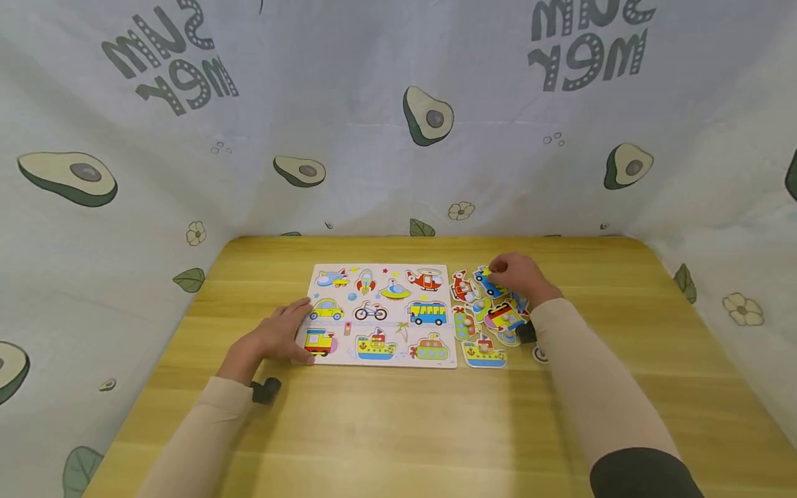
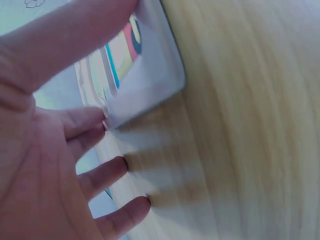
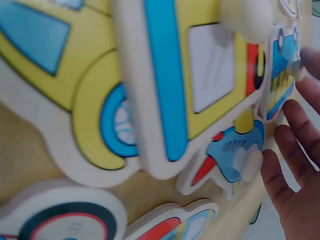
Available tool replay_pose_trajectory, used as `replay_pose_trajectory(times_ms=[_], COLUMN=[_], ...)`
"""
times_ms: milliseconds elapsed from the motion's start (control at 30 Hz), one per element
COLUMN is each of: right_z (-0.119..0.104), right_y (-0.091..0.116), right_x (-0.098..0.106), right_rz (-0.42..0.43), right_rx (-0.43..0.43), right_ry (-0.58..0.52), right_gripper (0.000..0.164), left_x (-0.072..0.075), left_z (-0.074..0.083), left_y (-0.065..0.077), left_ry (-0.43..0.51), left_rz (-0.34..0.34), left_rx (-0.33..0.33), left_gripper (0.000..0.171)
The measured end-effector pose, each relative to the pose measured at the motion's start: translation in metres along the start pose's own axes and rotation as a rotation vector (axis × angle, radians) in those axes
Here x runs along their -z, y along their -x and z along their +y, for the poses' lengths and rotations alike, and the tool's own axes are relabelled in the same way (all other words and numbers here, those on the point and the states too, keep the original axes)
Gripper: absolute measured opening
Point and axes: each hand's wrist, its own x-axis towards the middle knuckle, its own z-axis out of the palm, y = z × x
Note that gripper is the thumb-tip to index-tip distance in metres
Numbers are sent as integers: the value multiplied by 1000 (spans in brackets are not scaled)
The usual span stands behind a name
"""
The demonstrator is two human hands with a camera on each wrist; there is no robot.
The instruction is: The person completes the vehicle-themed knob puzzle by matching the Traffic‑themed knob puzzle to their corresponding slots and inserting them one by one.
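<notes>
A flat puzzle board (image 1: 345,346) printed with vehicles lies on the wooden table. My left hand (image 1: 277,335) rests at its left side, thumb by the near corner. The left wrist view shows the fingers (image 2: 122,217) spread and mostly straight beside the board's edge. To the right of the board, my right hand (image 1: 521,275) pinches the knob of a blue and yellow bus piece (image 1: 485,283) at the far end of a pile. In the right wrist view, a plane piece (image 3: 230,152) with a pale knob lies beneath my fingers.
The loose pile includes a helicopter piece (image 1: 463,289), a submarine piece (image 1: 461,326), a train piece (image 1: 498,319) and a ship piece (image 1: 482,358), some overlapping. A bicycle piece (image 1: 540,355) lies partly hidden by my right forearm. A printed curtain (image 1: 373,207) hangs behind the table (image 1: 386,429).
</notes>
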Motion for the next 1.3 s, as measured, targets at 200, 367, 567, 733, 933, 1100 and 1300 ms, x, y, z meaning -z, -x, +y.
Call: replay_pose_trajectory(times_ms=[200,367,567,733,933,1100,1300], right_z=[5,7,6,4,1,0,0], right_y=[3,5,8,8,8,7,5], right_x=[-3,-6,-9,-10,-2,10,17], right_rz=[41,81,83,97,34,-13,-29], right_rx=[53,93,63,56,6,5,9], right_ry=[29,33,32,60,63,87,101], right_gripper=[30,21,22,26,25,23,26], left_x=[0,0,0,1,2,1,2], left_z=[1,0,1,3,8,8,4], left_y=[-2,0,1,-1,-3,-3,0], left_ry=[-5,-35,-33,-41,-48,-53,-44], left_rz=[-9,-9,-24,-40,-62,-67,-54], left_rx=[2,-10,-7,-1,13,9,3], left_gripper=[114,111,111,110,109,109,110])
